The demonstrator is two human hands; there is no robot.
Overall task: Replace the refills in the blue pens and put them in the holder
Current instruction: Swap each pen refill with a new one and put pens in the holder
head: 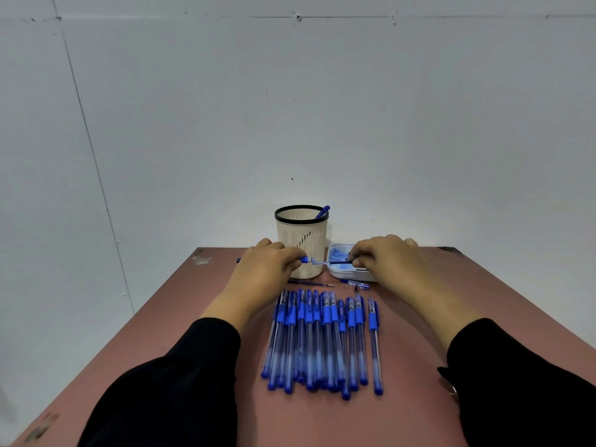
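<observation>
Blue pen barrel [303,260] pinched by left hand [267,269], frame centre | refill [338,262] pinched by right hand [385,259], tip toward barrel | holder [301,243] just behind

Both arms reach forward in black sleeves, wrists bare, hands close together and level. The left hand [267,266] is knuckles-up, fingers curled — its grip closed on something thin held out to the right. The right hand [387,258] mirrors it, fingertips [357,262] pinching inward toward the left — the two nearly meet.
</observation>
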